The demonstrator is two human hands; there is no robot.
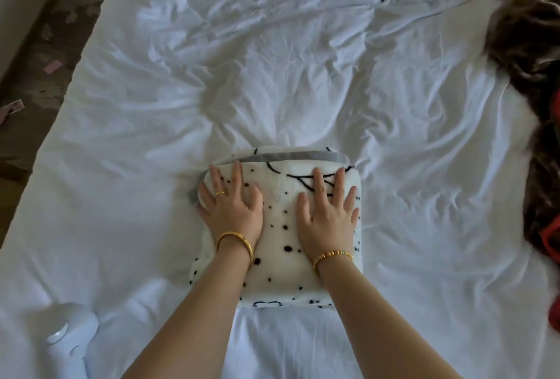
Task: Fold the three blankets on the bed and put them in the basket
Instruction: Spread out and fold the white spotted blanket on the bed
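White bed (151, 166), one folded spotted blanket (280, 245), two flat hands, perhaps one brown blanket (533, 45)

Light: dim, soft daylight, bluish cast on white sheet (303, 75).
Shadows: soft, in sheet creases.
Glare: none.
Focus: centre fairly sharp.
Edges: brown blanket (527, 54) blurred; wide-angle bending at borders.

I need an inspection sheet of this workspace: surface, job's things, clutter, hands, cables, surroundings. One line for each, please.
Surface: bed with wrinkled white sheet.
Job's things: white spotted blanket folded, near bed edge; brown blanket with red trim unfolded at right; third blanket and basket not seen.
Clutter: white device on sheet, lower left.
Hands: left hand and right hand press flat on the spotted blanket, fingers straight.
Cables: nothing seen.
Surroundings: dark patterned floor at left, with small pink scraps.
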